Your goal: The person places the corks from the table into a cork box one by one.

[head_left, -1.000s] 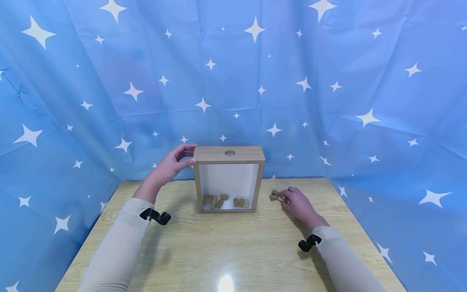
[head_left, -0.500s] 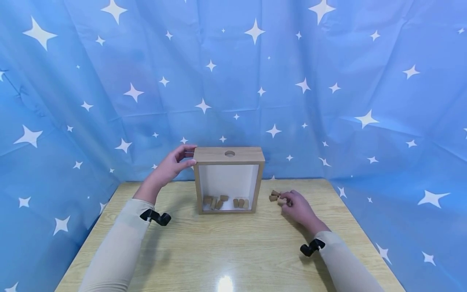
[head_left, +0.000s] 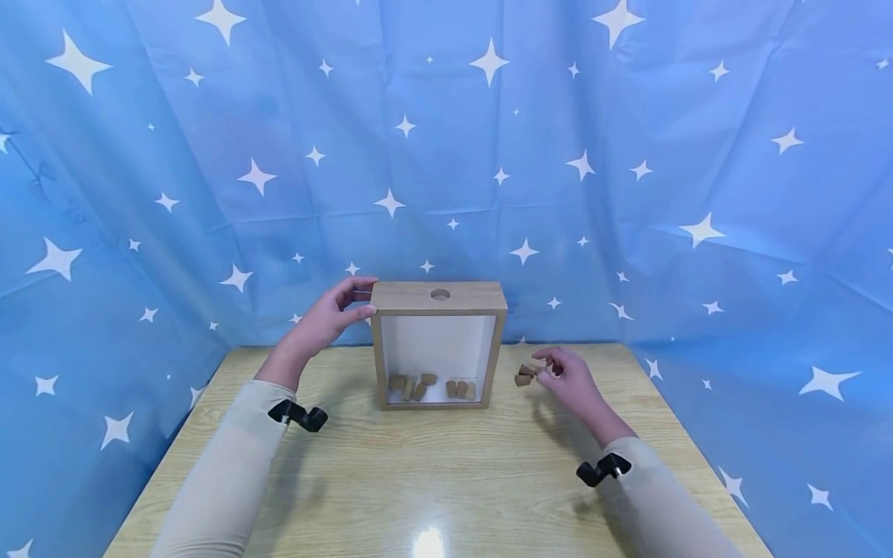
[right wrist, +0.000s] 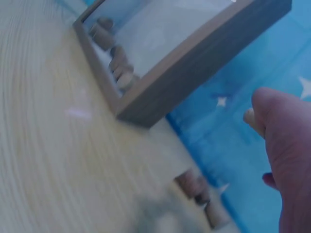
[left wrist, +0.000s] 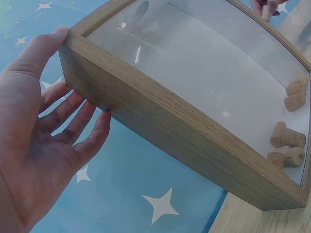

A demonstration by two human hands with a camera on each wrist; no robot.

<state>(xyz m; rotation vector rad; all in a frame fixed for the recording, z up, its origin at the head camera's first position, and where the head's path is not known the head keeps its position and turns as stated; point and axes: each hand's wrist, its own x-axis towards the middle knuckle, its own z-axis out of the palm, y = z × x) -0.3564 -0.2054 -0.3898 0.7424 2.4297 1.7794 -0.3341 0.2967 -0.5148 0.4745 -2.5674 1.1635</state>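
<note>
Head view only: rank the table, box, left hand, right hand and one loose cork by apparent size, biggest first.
1. Table
2. Box
3. Left hand and right hand: too alike to rank
4. Loose cork

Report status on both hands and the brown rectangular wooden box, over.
Left hand gripping box near its left top corner. Right hand pinching small tan cylindrical cork above pale wooden tabletop. Nothing visibly blocking the box's round top hole.
</note>
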